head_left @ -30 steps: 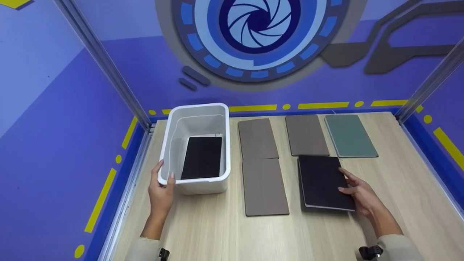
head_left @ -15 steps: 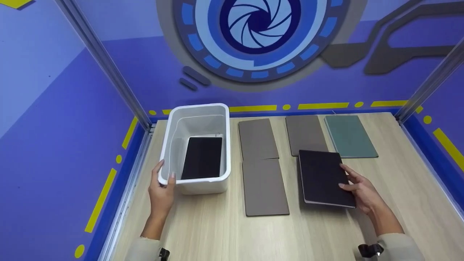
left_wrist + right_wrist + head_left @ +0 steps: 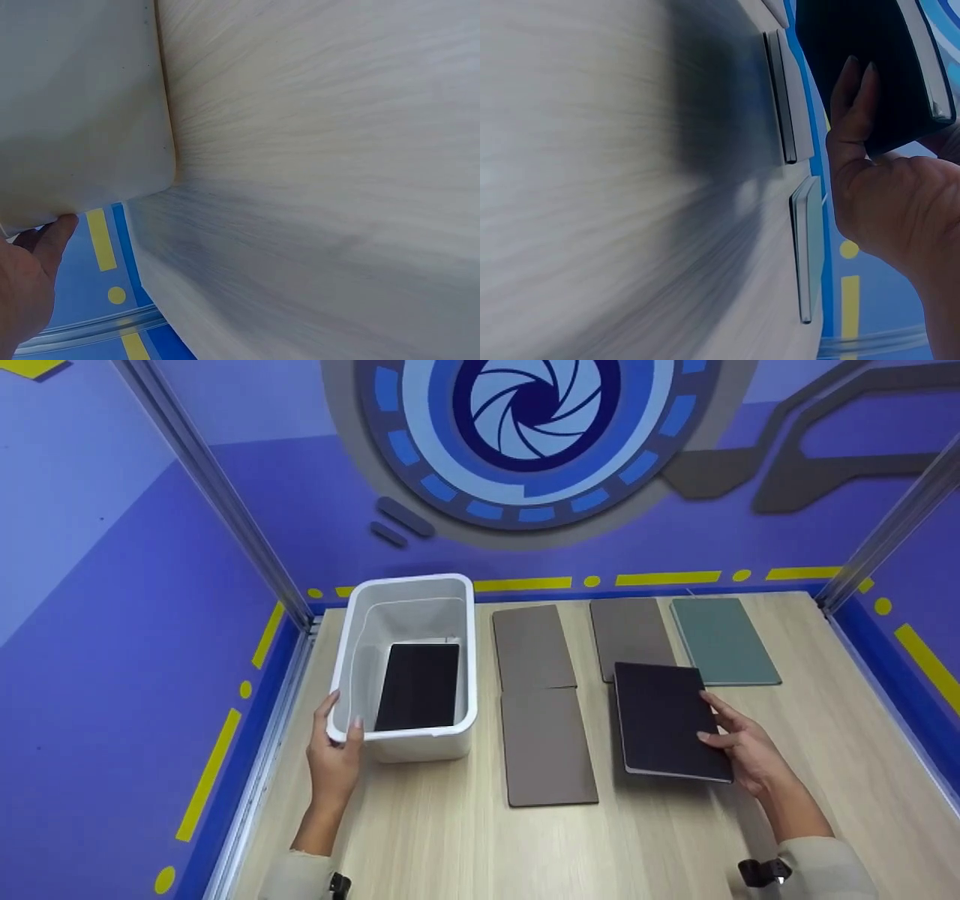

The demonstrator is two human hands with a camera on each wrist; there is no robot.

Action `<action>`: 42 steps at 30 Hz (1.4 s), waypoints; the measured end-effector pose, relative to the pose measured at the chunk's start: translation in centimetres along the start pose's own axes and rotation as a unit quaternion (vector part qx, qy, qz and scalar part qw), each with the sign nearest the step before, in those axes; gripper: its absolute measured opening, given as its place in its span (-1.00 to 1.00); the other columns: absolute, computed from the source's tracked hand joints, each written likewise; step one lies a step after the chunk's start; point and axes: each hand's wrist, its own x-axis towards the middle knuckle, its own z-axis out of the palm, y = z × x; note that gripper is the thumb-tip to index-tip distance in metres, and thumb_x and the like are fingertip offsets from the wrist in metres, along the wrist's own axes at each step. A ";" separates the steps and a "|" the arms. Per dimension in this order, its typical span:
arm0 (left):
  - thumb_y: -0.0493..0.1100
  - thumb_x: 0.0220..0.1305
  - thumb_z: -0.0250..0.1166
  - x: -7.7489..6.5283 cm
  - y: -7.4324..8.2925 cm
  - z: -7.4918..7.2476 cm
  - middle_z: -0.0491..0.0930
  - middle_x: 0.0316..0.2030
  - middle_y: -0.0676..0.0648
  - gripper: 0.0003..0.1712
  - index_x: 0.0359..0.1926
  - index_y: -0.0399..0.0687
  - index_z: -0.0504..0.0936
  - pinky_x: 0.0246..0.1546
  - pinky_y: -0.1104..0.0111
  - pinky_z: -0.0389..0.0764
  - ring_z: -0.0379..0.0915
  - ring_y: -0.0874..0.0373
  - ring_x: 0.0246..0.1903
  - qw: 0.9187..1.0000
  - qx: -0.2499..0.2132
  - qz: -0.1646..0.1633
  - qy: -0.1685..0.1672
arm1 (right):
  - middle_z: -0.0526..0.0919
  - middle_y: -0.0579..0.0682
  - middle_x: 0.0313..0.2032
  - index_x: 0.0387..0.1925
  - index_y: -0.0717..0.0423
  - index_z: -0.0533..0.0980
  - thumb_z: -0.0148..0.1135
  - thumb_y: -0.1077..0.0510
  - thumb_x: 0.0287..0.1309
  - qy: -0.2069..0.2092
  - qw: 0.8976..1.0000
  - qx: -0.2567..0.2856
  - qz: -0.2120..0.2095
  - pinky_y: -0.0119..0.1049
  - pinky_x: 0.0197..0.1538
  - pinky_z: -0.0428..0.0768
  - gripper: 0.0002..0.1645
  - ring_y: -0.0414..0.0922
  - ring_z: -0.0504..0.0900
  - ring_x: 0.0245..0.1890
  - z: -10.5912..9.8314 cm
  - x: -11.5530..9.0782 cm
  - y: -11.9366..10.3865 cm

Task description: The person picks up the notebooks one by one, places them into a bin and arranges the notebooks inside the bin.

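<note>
Walls (image 3: 300,510): flat smooth panels, violet-blue print, yellow dashes and dots, big round aperture graphic at the back. Table (image 3: 465,855): pale wood-grain top, grain streaky up close in both wrist views. Posts (image 3: 217,495) at the back corners: grooved bare metal. Bin (image 3: 420,748): white smooth plastic, deep, rounded rectangle with rolled rim, on the table's left side. Held book (image 3: 667,720): matte black cover, off-white page block along the near edge, lifted clear of the table right of centre, soft shadow below; in the head view its far edge overlaps one grey-brown book. Grey-brown books (image 3: 549,748): three, plain matte covers, flat; two in a column just right of the bin, their ends meeting, third farther right at the back. Green book (image 3: 726,641): plain muted cover, flat, back right. Inner book (image 3: 418,686): black rectangle lying in the bin. Left hand (image 3: 335,761): narrow grip on the bin's near-left corner, thumb over the rim, fingers outside. Right hand (image 3: 750,754): pinching the held book by its right edge, thumb on top, two fingers visible along the underside in the right wrist view.
</note>
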 end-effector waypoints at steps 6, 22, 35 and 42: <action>-0.28 0.34 0.36 0.2 -1.6 0.1 0.63 0.29 -0.34 -0.29 0.50 -0.06 0.46 0.05 0.68 0.42 0.61 -0.15 0.14 1.000 0.003 0.000 -0.007 | 0.43 -0.25 0.15 0.75 -0.11 -0.14 0.25 0.37 0.41 0.003 1.000 0.006 -0.009 -0.31 0.04 0.75 0.13 -0.29 0.71 0.02 0.5 0.0 -0.4; -0.24 0.36 0.36 0.2 -1.5 -0.1 0.63 0.31 -0.28 -0.29 0.51 -0.02 0.45 0.03 0.65 0.43 0.60 -0.06 0.11 1.000 0.007 -0.005 -0.012 | 0.37 -0.19 0.22 0.75 -0.11 -0.11 0.21 0.40 0.42 -0.006 1.000 0.008 -0.022 -0.32 0.05 0.75 0.10 -0.30 0.72 0.04 2.1 0.3 -1.1; -0.31 0.36 0.31 -0.3 2.8 -0.3 0.60 0.31 -0.38 -0.34 0.46 -0.30 0.44 0.04 0.68 0.38 0.51 -0.07 0.04 1.000 -0.008 -0.008 -0.007 | 0.36 -0.14 0.24 0.74 -0.12 -0.07 0.21 0.41 0.41 -0.002 1.000 0.011 -0.024 -0.29 0.03 0.75 0.08 -0.24 0.74 0.00 3.9 1.3 -1.3; -0.32 0.35 0.33 -0.3 2.7 -0.4 0.61 0.26 -0.40 -0.34 0.45 -0.33 0.45 -0.09 0.70 0.36 0.48 0.17 -0.14 1.000 -0.013 0.005 -0.005 | 0.03 0.13 0.58 0.75 -0.12 -0.10 0.15 0.42 0.43 -0.014 0.999 0.010 -0.027 -0.30 0.06 0.75 0.07 -0.27 0.72 0.05 5.4 1.8 -1.6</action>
